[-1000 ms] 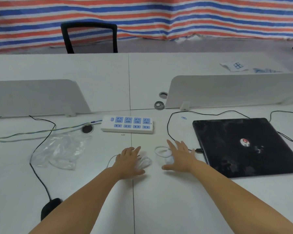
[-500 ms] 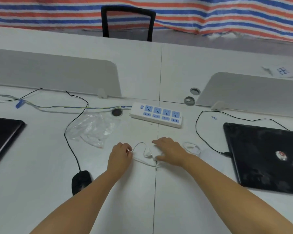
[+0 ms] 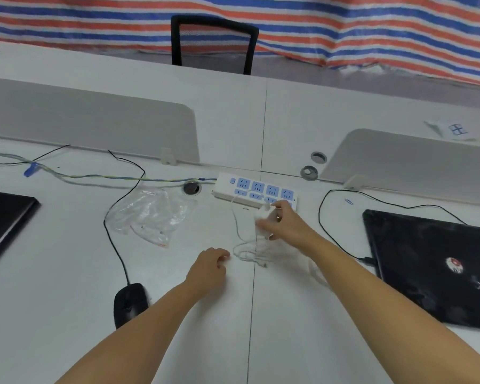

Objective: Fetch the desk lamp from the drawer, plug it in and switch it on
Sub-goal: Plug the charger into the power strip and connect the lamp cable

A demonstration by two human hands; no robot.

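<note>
My right hand point(image 3: 284, 223) grips a small white plug adapter point(image 3: 264, 220), lifted just in front of the white power strip point(image 3: 257, 192) with blue sockets. A thin white cable point(image 3: 245, 252) trails from the adapter and lies looped on the desk below it. My left hand point(image 3: 209, 268) rests on the desk left of the cable loop, fingers curled, holding nothing that I can see. A clear ring-shaped part point(image 3: 315, 268) lies partly hidden under my right forearm. No lamp body is visible as a whole.
A closed black laptop point(image 3: 432, 267) sits at the right with its black cord. A black mouse point(image 3: 129, 303) and its wire lie at the left, beside a crumpled clear plastic bag point(image 3: 153, 214). Another dark laptop point(image 3: 3, 217) is at the far left. Grey dividers stand behind.
My right hand has picked the white adapter up from the desk and carried it toward the power strip. My left hand let the cable go and drew back. The view shifted left.
</note>
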